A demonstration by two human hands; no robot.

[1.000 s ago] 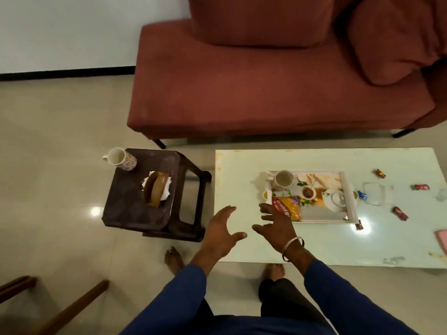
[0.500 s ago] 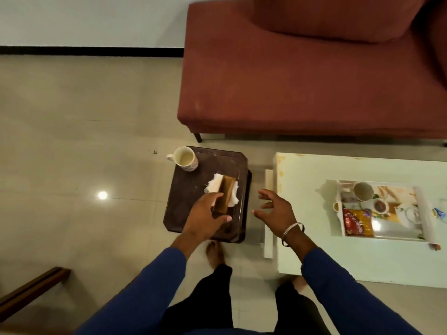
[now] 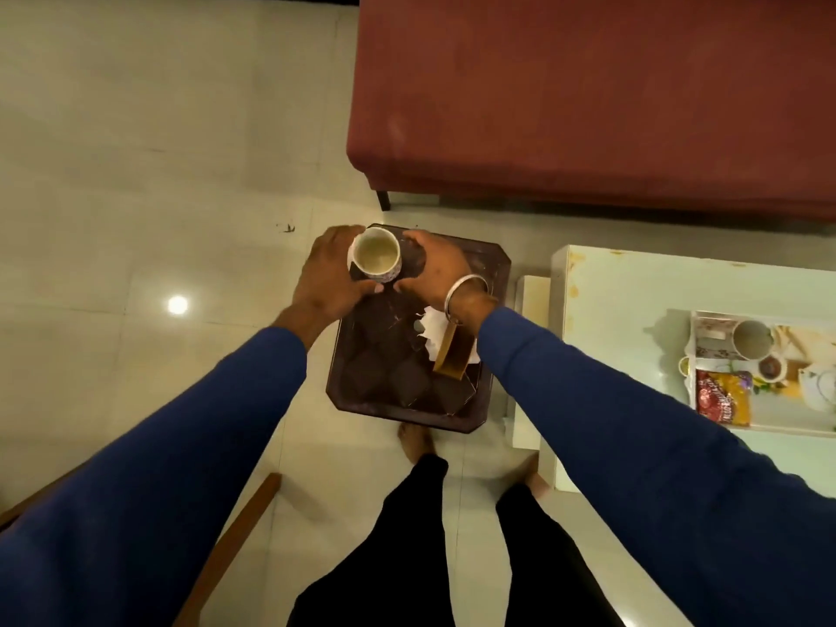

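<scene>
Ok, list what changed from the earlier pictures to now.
The left grip let go of the napkin holder and went forward to the cup at the far corner of the dark side table. The right grip came across from beside the white table. Both now curl round the cup. The holder and the tray stayed put.

Head view: head-worn, aimed steeply down.
Nearness: left hand (image 3: 325, 278), right hand (image 3: 436, 269) and counter (image 3: 384, 382) seen close, centred.
</scene>
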